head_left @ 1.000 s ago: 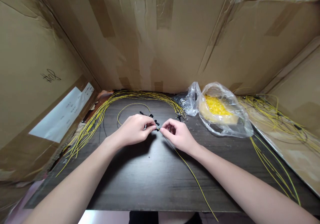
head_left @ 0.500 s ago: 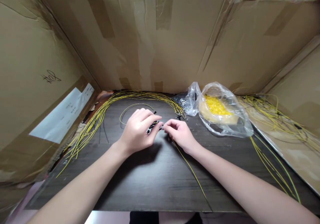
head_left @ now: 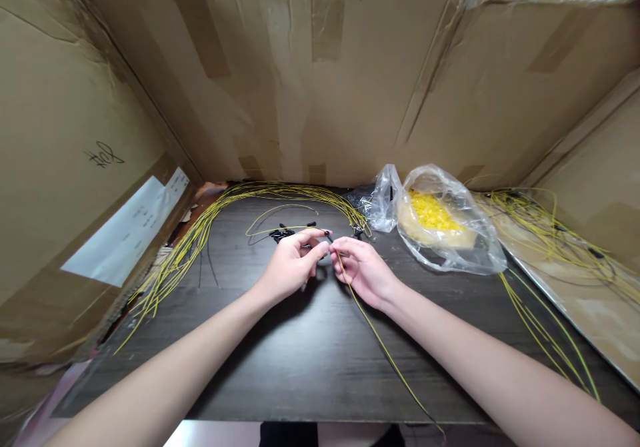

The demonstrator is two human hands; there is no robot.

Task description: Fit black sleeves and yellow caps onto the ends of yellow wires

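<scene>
My left hand (head_left: 297, 260) is closed in a pinch at a small black connector (head_left: 329, 235) on the end of a wire pair. Close beside it, my right hand (head_left: 364, 268) pinches the same yellow-and-black wire (head_left: 373, 330) just below the connector. From there the wire runs down across the dark table and past its front edge. A looped yellow wire (head_left: 257, 224) reaches the left fingers from behind. Just beyond my left hand lies a small pile of black connectors (head_left: 281, 234). The exact contact at the fingertips is partly hidden.
A long bundle of yellow wires (head_left: 207, 224) curves along the table's back and left. Back right stands a clear plastic bag (head_left: 480, 250) with small yellow pieces (head_left: 434, 210). More wires (head_left: 550, 234) lie on cardboard at the right. Cardboard walls (head_left: 300, 87) enclose the table.
My left hand has lowered and turned, uncovering the black connectors behind it. The hands are now together at the connector, and the wire's lower end has shifted right and past the table edge.
</scene>
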